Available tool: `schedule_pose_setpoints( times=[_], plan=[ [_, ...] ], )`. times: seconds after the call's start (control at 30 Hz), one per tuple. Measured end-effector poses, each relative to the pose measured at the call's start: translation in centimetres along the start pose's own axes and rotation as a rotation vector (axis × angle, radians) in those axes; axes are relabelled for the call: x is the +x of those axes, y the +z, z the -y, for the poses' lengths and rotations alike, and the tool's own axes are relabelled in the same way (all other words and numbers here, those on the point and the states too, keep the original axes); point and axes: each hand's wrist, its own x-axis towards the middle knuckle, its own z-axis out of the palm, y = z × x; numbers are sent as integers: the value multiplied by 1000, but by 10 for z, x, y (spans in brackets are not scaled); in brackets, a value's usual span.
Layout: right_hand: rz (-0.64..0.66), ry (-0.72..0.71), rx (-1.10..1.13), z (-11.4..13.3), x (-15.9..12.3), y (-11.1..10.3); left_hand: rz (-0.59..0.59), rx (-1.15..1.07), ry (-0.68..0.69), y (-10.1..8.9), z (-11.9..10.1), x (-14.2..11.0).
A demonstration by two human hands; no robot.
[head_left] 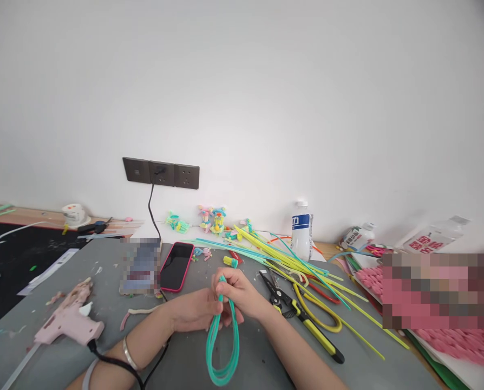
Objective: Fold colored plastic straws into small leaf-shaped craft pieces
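Observation:
A looped bundle of teal pipe cleaners [209,360] hangs down between my two hands, above the grey mat. My right hand [237,290] pinches the top of the bundle between thumb and fingers. My left hand [199,310] is closed on the same bundle from the left side, just below the right thumb; some of its fingers are hidden. Just beyond the hands lies a short yellow and teal pipe-cleaner piece [229,262]. Yellow-handled pliers [299,314] rest to the right of my right wrist.
A pink glue gun [69,325] with a black cord lies at left. A phone [177,266] lies behind my left hand. Long yellow pipe cleaners [282,252] spread across the right. Near the wall stand a white bottle [302,233] and small colourful figures [217,219].

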Motion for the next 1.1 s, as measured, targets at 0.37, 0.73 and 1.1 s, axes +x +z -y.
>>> schedule_pose_setpoints(
  times=[0.37,0.73,1.1],
  plan=[
    [124,84,233,3,-1,3,-148,-15,-67,2,5,1],
    [113,34,197,5,0,2,-229,21,-137,3,1,2],
    [-50,24,227,8,3,-5,-309,132,-26,-7,-2,-1]
  ],
)
